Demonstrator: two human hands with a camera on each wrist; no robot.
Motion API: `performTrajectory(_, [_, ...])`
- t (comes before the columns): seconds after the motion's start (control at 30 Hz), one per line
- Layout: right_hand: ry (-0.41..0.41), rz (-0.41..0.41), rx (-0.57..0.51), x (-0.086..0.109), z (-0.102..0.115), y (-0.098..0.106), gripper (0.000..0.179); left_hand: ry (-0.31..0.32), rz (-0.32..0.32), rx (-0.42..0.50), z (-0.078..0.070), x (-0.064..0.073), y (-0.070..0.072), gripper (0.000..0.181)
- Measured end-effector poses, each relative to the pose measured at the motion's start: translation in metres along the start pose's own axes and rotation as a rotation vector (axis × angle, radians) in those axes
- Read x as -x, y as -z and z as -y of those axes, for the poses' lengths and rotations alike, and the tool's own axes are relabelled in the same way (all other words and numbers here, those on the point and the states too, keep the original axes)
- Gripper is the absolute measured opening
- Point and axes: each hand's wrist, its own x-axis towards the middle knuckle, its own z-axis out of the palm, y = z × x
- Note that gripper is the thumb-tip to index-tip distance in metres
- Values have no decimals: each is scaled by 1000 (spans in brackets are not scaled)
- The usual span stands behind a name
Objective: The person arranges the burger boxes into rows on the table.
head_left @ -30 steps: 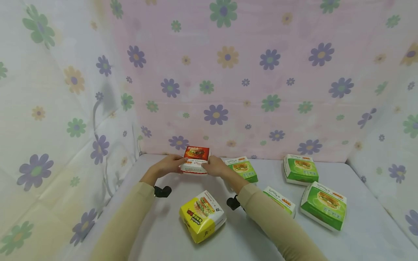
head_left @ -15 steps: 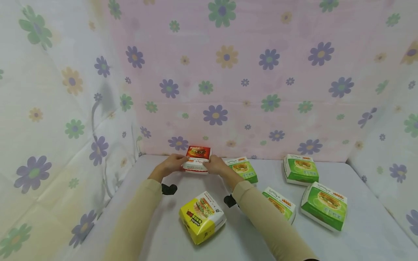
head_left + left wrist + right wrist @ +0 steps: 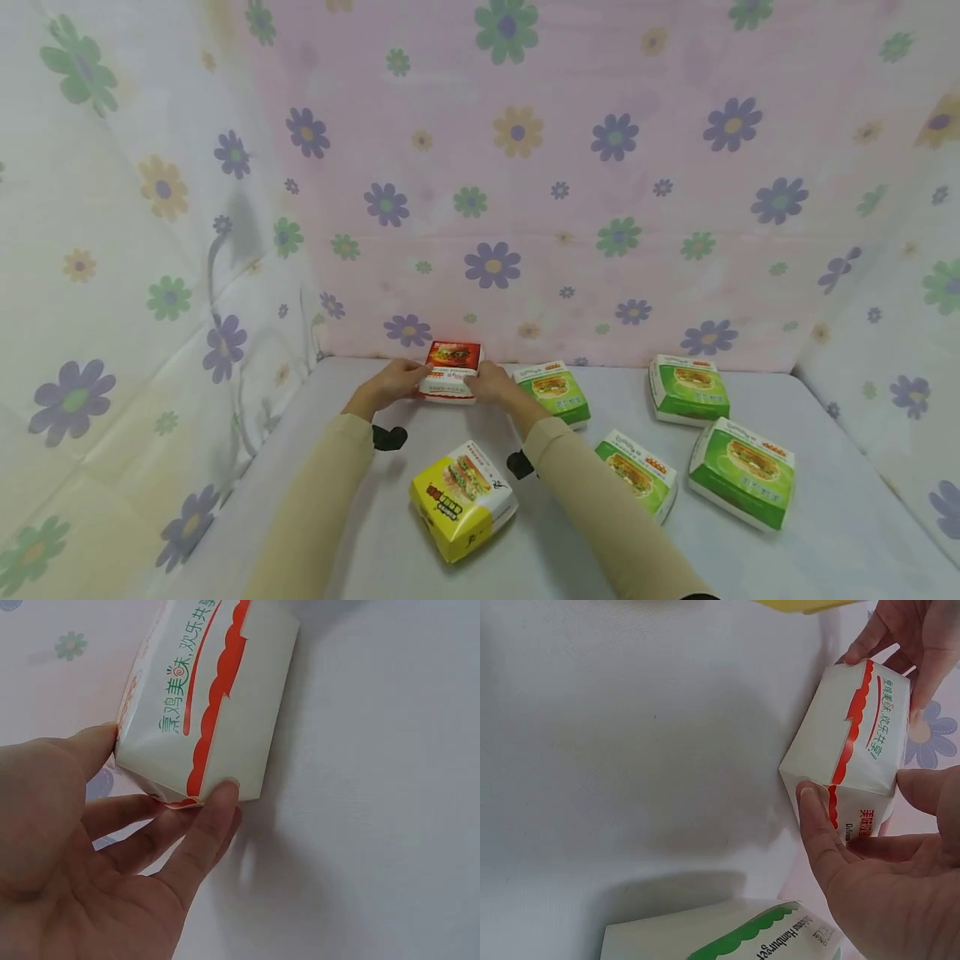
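Observation:
A red and white burger box (image 3: 453,375) is held between two bare hands near the back of the table. My left hand (image 3: 390,386) grips its left end, thumb on the upper edge and fingers along the lower side, as the left wrist view shows. On the opposite end, my right hand (image 3: 900,862) grips in the same way. The box's white front with a red scalloped band (image 3: 217,697) faces the wrist cameras. Just right of the right hand lies a green and white burger box (image 3: 553,392). Nearer the front, between the forearms, sits a yellow and white burger box (image 3: 463,502).
More green and white boxes lie to the right: one (image 3: 637,473) beside the right forearm, one (image 3: 688,390) farther back and one (image 3: 742,473) at the far right. A flowered cloth (image 3: 562,208) hangs behind the white table (image 3: 847,525).
The red box has shifted slightly right and then dropped a little, both hands moving with it. The left forearm has come inward to the right. The other boxes have stayed in place.

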Motion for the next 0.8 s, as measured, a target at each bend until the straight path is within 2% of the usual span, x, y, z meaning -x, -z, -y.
performTrajectory(0.2, [7, -2, 35, 0, 1, -2, 38, -18, 0, 32, 3, 0, -3, 51])
performTrajectory(0.43, [0, 17, 28, 2, 1, -4, 32, -13, -20, 8, 5, 5, -3, 53])
performTrajectory(0.57, [4, 22, 54, 2, 2, -4, 27, -11, 3, 17, 5, 6, -2, 52])
performTrajectory(0.8, [-6, 1, 96, 2, 5, 0, 31, 20, 20, 4, 5, 6, 4, 59])
